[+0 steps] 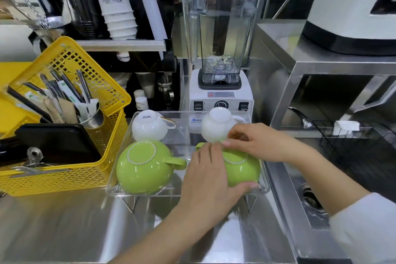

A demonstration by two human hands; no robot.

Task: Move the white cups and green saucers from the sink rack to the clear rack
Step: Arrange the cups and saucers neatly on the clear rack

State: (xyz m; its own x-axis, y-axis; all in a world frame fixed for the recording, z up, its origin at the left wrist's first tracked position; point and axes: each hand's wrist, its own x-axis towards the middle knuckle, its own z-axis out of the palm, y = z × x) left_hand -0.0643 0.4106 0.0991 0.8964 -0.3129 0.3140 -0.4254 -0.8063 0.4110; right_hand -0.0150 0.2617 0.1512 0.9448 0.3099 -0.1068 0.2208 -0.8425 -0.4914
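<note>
"YAMI" is printed small on the base of the upturned white cup (150,127) at the back left of the clear rack (120,189), a glossy acrylic tray on the brushed steel bench (64,227). A second white cup (216,126) sits back right, before a blender (220,100) whose label is partly hidden. Two smooth green cups lie inverted in front: one (143,167) free, the other (242,169) gripped by the left hand (207,178), thumb under its rim. The right hand (257,143) pinches at its top edge.

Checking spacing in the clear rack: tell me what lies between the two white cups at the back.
Nothing: in the head view only bare clear rack floor shows between the left white cup and the right white cup.
</note>
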